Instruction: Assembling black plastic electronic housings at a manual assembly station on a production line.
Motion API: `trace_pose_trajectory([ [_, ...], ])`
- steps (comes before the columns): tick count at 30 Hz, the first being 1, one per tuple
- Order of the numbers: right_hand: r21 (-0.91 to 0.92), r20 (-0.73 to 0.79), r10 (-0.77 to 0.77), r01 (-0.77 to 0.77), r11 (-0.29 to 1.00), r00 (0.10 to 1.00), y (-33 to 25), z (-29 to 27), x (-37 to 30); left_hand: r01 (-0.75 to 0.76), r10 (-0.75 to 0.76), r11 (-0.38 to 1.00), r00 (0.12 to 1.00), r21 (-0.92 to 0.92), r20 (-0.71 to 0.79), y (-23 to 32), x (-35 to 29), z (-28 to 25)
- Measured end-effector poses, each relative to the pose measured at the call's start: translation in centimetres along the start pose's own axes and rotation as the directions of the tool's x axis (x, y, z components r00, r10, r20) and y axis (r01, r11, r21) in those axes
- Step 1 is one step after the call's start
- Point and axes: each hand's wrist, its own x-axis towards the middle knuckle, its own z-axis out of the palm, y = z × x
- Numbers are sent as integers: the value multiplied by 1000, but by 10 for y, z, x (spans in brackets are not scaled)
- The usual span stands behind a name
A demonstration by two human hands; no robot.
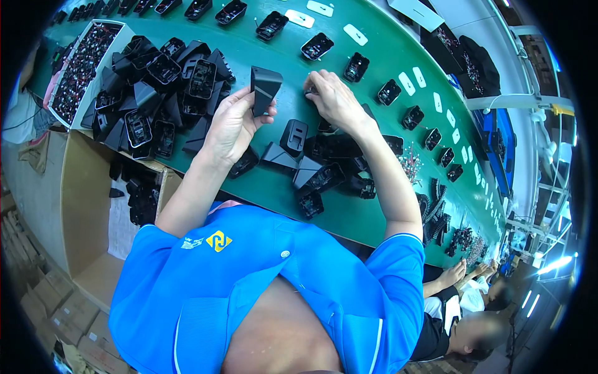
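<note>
My left hand (232,124) grips a black plastic housing (265,86) with slanted sides, held upright above the green table. To its right, my right hand (336,100) has its fingers curled together. A dark bit shows at those fingertips, too small and covered to name. Between my forearms lies a loose group of similar housings (294,137), some with their hollow side up. A large heap of black housings (200,78) rises left of my left hand. Beyond my right hand, open housings with parts inside (317,46) stand spaced out in a row.
A white box (122,47) full of small wired parts stands at the far left. Below it is a cardboard box (93,206) with black pieces inside. White flat plates (355,34) line the green table (374,215). Co-workers (464,324) sit at the lower right.
</note>
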Motion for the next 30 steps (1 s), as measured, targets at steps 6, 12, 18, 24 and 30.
trace_pose_trajectory([
  [6, -254, -144, -109, 70, 965, 984, -9, -2, -1, 5, -4, 1000, 999, -10, 42, -3, -2, 10],
  [12, -93, -276, -60, 35, 995, 959, -23, -13, -2, 66, -66, 996, 998, -51, 3, -7, 1, 21],
  [18, 118, -374, 11, 36, 992, 927, -40, -23, -15, 77, -57, 983, 991, -165, 119, -14, 6, 21],
  [24, 570, -340, 277, -37, 821, 899, -46, -14, -17, 67, -55, 985, 995, -158, 78, -16, 4, 42],
  [30, 558, -388, 301, -38, 829, 871, -50, -22, -21, 34, -36, 996, 999, -88, -19, -14, 3, 50],
])
